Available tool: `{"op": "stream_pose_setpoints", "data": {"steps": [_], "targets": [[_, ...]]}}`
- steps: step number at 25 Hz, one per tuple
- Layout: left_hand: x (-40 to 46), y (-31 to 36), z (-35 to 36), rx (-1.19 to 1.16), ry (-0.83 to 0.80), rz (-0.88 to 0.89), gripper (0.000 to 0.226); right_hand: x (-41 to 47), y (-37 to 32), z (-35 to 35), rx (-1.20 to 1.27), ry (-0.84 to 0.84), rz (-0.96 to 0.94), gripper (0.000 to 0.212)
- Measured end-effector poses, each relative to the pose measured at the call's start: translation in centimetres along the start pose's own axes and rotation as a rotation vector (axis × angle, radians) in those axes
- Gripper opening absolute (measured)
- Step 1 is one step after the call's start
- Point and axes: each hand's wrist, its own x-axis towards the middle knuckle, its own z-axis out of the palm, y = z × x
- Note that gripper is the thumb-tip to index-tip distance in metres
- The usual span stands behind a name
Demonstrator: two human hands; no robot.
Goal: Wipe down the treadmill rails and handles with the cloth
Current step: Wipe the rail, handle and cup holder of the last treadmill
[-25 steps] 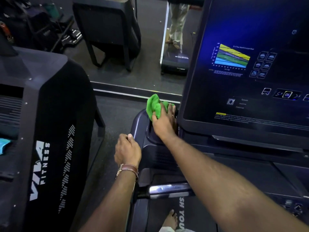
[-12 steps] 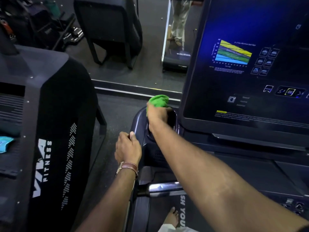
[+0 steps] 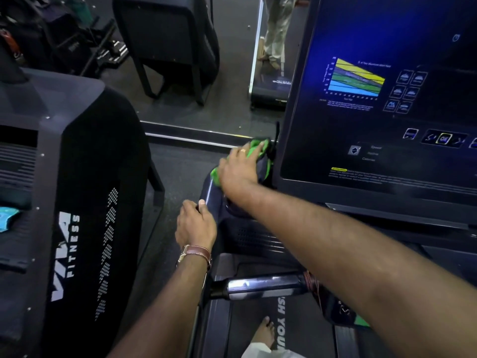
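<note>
Since a moment ago the right hand has flattened out and spread the green cloth over the front end of the treadmill's left handle, beside the console screen. The left hand grips that handle lower down, fingers curled round its edge. Right fingers lie straight, pressing the cloth, which pokes out beyond their tips and beneath the palm.
</note>
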Motion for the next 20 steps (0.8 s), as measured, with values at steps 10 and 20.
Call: {"op": "stream_pose_setpoints", "data": {"steps": [10, 20], "targets": [[0.1, 0.0, -0.1, -0.011, -0.009, -0.019, 0.028, -0.1, 1.8, 1.9, 0.098, -0.192, -0.163, 0.032], [0.2, -0.4, -0.5, -0.01, -0.029, -0.034, 0.035, 2.0, 2.7, -1.0, 0.331, -0.628, -0.01, 0.033]]}}
